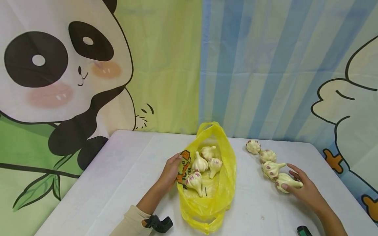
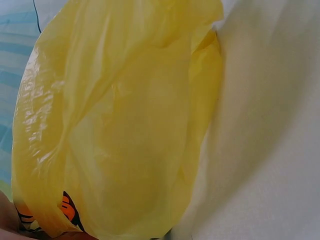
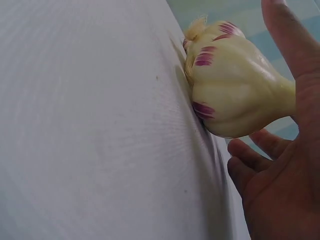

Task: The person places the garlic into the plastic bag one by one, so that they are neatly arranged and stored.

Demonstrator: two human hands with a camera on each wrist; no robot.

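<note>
A yellow plastic bag (image 1: 228,170) lies with its mouth spread on the table, and several garlic bulbs (image 1: 199,163) with purple streaks are inside. My left hand (image 1: 170,168) pinches the bag's left edge, beside its orange and black print; the side of the bag (image 2: 135,125) fills most of the left wrist view. On the right, several more bulbs form a slanting row. My right hand (image 1: 307,188) is around the nearest garlic bulb (image 1: 285,182), thumb and fingers spread. In the right wrist view that bulb (image 3: 235,80) rests on the table between the parted thumb and fingers.
The white table (image 1: 127,164) ends at a back edge against a printed curtain (image 1: 165,65). The other bulbs in the row, such as the farthest garlic bulb (image 1: 253,146), stand close together behind the nearest one. A black wrist device (image 1: 160,224) sits by the left sleeve.
</note>
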